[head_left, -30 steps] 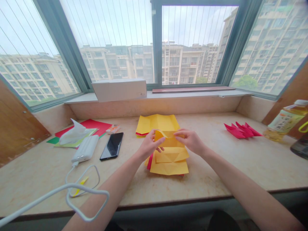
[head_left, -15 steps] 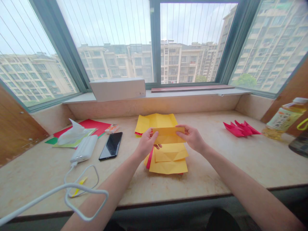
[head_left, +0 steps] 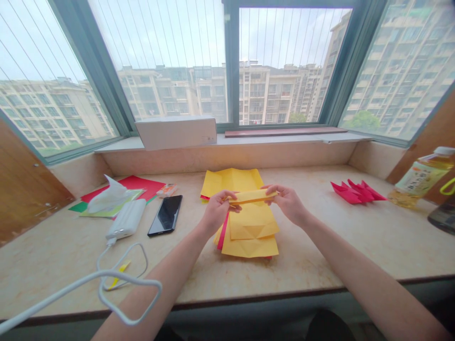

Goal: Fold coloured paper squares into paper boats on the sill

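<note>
A narrow folded strip of yellow paper (head_left: 251, 196) is held level above the counter, one end in each hand. My left hand (head_left: 219, 208) pinches its left end between thumb and fingers. At the right end, my right hand (head_left: 283, 201) grips it the same way. Beneath it lies a pile of creased yellow sheets (head_left: 254, 229), with a red edge showing at the pile's left side. Just behind the hands, more yellow paper (head_left: 231, 179) with fold lines rests on the counter.
Left of the hands are a black phone (head_left: 165, 215), a white power bank (head_left: 126, 219) with a cable (head_left: 128, 282), and red paper (head_left: 147, 185) beside a tissue pack (head_left: 108, 196). Red folded paper pieces (head_left: 357, 192) and a drink bottle (head_left: 421, 177) stand right. A white box (head_left: 177, 133) sits on the sill.
The held yellow paper has gone from a wider flat band facing me to a narrower strip, tipped or folded over. Both hands stay in nearly the same place.
</note>
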`<control>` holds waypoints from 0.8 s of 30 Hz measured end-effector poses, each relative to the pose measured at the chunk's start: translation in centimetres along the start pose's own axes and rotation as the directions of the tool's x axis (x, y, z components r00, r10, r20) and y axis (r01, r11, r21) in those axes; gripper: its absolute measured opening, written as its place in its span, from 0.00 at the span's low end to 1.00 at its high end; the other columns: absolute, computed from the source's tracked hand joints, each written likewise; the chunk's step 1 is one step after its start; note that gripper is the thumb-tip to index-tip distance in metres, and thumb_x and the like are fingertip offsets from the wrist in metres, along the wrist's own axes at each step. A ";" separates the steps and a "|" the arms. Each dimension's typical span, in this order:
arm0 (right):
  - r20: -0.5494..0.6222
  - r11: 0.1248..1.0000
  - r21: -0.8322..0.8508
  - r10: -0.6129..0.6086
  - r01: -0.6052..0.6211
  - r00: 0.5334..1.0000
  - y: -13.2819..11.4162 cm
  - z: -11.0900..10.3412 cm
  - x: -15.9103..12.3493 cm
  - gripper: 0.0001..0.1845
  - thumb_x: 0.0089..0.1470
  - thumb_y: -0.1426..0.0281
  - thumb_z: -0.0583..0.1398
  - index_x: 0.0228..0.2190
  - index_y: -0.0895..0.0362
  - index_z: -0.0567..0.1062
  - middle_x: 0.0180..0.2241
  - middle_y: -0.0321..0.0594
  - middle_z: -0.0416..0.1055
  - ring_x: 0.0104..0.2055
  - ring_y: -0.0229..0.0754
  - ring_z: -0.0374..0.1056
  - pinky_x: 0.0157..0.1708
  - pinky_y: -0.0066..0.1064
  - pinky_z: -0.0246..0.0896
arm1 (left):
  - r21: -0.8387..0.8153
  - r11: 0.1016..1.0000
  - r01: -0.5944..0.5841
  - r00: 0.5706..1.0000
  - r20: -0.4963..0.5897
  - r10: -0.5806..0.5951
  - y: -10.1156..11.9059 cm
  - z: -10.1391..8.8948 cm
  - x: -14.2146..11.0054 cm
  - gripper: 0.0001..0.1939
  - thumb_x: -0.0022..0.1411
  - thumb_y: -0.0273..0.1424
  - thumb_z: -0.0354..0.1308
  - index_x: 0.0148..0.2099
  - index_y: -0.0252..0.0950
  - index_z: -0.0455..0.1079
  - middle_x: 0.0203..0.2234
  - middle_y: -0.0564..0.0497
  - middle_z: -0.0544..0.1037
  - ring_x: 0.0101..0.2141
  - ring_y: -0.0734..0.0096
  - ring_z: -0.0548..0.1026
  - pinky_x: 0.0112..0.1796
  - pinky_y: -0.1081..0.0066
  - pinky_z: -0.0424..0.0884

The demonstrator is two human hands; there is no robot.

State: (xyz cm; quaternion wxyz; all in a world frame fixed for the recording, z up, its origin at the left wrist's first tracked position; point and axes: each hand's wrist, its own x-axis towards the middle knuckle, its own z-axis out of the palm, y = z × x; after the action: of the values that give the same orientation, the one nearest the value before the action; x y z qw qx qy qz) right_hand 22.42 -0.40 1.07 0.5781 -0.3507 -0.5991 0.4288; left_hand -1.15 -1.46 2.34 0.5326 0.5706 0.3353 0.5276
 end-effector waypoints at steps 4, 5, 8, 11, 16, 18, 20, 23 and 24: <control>-0.009 1.000 0.015 0.000 0.000 1.000 0.1 0.1 0.0 0.01 0.45 0.70 0.63 0.24 0.54 0.75 0.40 0.39 0.77 0.29 0.37 0.70 0.32 0.34 0.68 | -0.032 0.999 0.026 1.000 0.000 -0.026 0.3 -0.1 -0.2 0.06 0.55 0.30 0.56 0.34 0.31 0.70 0.48 0.42 0.75 0.27 0.74 0.78 0.32 0.70 0.76; -0.013 1.000 -0.002 -0.014 0.014 1.000 0.1 0.1 -0.1 0.02 0.45 0.70 0.63 0.23 0.54 0.75 0.39 0.39 0.77 0.29 0.38 0.70 0.32 0.34 0.68 | -0.057 0.998 0.036 0.999 0.017 -0.035 0.5 -0.1 -0.2 0.07 0.56 0.31 0.56 0.34 0.31 0.71 0.46 0.42 0.76 0.27 0.73 0.78 0.33 0.69 0.76; 0.009 0.993 -0.077 -0.084 0.084 0.996 0.2 0.0 -0.1 0.04 0.46 0.71 0.60 0.22 0.54 0.75 0.39 0.39 0.77 0.31 0.39 0.70 0.32 0.34 0.68 | -0.083 0.994 0.078 0.994 0.081 -0.071 0.7 0.0 -0.4 0.12 0.58 0.37 0.59 0.32 0.31 0.69 0.33 0.47 0.77 0.27 0.70 0.79 0.32 0.68 0.76; 0.069 0.979 -0.140 -0.137 0.145 0.988 0.2 0.1 -0.3 0.07 0.46 0.73 0.58 0.21 0.54 0.76 0.39 0.40 0.77 0.36 0.42 0.71 0.35 0.35 0.68 | 0.017 0.996 0.090 0.993 0.078 -0.091 0.5 0.1 -0.4 0.16 0.56 0.40 0.64 0.33 0.33 0.66 0.25 0.52 0.74 0.25 0.70 0.78 0.29 0.71 0.74; 0.111 1.000 0.017 -0.018 0.016 0.994 -0.4 0.4 -0.7 0.19 0.51 0.70 0.58 0.46 0.50 0.75 0.42 0.39 0.76 0.34 0.41 0.73 0.38 0.37 0.68 | 0.117 0.990 0.081 0.997 0.004 -0.082 -0.3 0.1 -0.1 0.19 0.53 0.34 0.69 0.43 0.33 0.66 0.30 0.50 0.77 0.23 0.72 0.78 0.27 0.72 0.74; 0.153 0.995 0.094 0.010 -0.025 0.988 -0.7 0.4 -0.8 0.28 0.53 0.67 0.59 0.56 0.49 0.67 0.42 0.39 0.76 0.36 0.42 0.74 0.41 0.38 0.68 | 0.131 0.989 0.073 0.997 -0.023 -0.071 -0.3 0.0 0.1 0.18 0.54 0.34 0.68 0.43 0.31 0.68 0.34 0.47 0.78 0.24 0.72 0.78 0.28 0.72 0.74; 0.172 0.994 0.098 0.033 -0.050 0.984 -0.9 0.5 -0.8 0.31 0.55 0.63 0.59 0.60 0.49 0.63 0.39 0.39 0.76 0.37 0.43 0.74 0.41 0.38 0.68 | 0.129 0.990 0.054 0.998 -0.030 -0.051 -0.2 -0.1 0.0 0.18 0.54 0.34 0.68 0.42 0.31 0.69 0.36 0.45 0.78 0.25 0.72 0.79 0.28 0.72 0.74; 0.127 0.998 0.028 0.051 -0.055 0.991 -1.0 0.7 -0.7 0.35 0.54 0.60 0.63 0.61 0.52 0.61 0.35 0.38 0.77 0.34 0.42 0.73 0.39 0.36 0.68 | 0.132 0.990 0.046 0.997 0.053 -0.053 0.2 0.0 -0.3 0.17 0.54 0.35 0.68 0.42 0.32 0.71 0.36 0.46 0.79 0.25 0.71 0.79 0.29 0.71 0.74; 0.105 0.999 0.015 0.049 -0.051 0.993 -1.0 0.7 -0.7 0.37 0.53 0.60 0.65 0.61 0.53 0.60 0.34 0.38 0.77 0.32 0.41 0.73 0.38 0.36 0.68 | 0.150 0.987 0.055 0.993 0.097 -0.070 0.4 0.1 -0.5 0.17 0.54 0.35 0.68 0.42 0.32 0.71 0.34 0.47 0.79 0.26 0.71 0.78 0.29 0.71 0.74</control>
State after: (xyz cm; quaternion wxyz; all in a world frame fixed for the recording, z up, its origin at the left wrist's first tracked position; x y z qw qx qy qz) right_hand 21.81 -1.47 1.75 0.5382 -0.3374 -0.6158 0.4661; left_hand -1.24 -2.03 2.59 0.5218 0.6235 0.3636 0.4548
